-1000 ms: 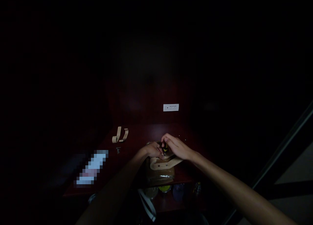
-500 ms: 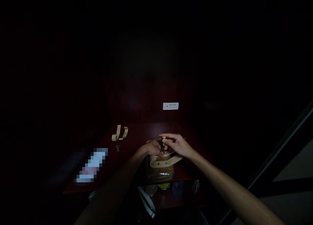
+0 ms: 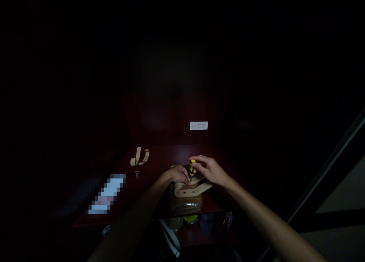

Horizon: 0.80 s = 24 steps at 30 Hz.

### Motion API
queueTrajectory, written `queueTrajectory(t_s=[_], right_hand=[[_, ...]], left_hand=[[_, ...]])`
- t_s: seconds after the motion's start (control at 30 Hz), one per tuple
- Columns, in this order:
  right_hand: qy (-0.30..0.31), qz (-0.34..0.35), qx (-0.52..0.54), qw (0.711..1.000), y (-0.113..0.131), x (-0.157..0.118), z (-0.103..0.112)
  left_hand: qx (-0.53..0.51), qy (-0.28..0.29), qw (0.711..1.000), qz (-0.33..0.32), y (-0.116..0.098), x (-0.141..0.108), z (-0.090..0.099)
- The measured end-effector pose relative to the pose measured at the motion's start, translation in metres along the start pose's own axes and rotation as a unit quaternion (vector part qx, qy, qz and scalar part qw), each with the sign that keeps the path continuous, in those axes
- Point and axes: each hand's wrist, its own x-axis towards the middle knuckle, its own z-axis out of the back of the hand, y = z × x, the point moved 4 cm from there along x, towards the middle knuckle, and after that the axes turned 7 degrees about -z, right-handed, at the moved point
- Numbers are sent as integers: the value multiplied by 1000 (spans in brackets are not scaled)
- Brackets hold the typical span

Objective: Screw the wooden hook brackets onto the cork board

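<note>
My right hand [image 3: 210, 170] has its fingers and thumb closed round the yellow and black handle of a screwdriver [image 3: 192, 168], held upright with its tip down. Close by, my left hand [image 3: 179, 174] is closed at the screwdriver's tip, fingertips down at a curved light wooden piece [image 3: 185, 192]. What those left fingers pinch is too small and dark to make out. Two dark holes show in the wooden piece's near strip. It lies on a brown package wrapped in shiny clear tape [image 3: 186, 207], at the front of the dark red table [image 3: 154, 195].
Two more curved wooden pieces [image 3: 137, 155] lie at the table's back left, with a few small screws [image 3: 137, 174] in front. A blurred bright rectangle [image 3: 107, 193] is at the left. A white socket panel [image 3: 199, 125] is on the wall. Several containers [image 3: 190, 218] stand on a shelf below.
My right fingers have shifted slightly on the screwdriver, and more of its yellow handle shows. My left hand stays at the tip. The whole view has shifted a little.
</note>
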Motion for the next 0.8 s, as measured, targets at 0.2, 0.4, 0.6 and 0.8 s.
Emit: queueTrajectory(t_s=[0.2, 0.4, 0.6, 0.8], right_hand=[[-21, -40, 28, 999, -7, 0, -3], [19, -48, 94, 994, -6, -2, -12], [62, -48, 116, 990, -2, -6, -12], [77, -56, 152, 984, -3, -6, -10]], left_hand=[[-1, 4, 1000, 1, 7, 5, -1], [-7, -1, 1000, 5, 8, 5, 0], [-6, -6, 1000, 8, 5, 3, 1], [1, -1, 1000, 2, -2, -3, 2]])
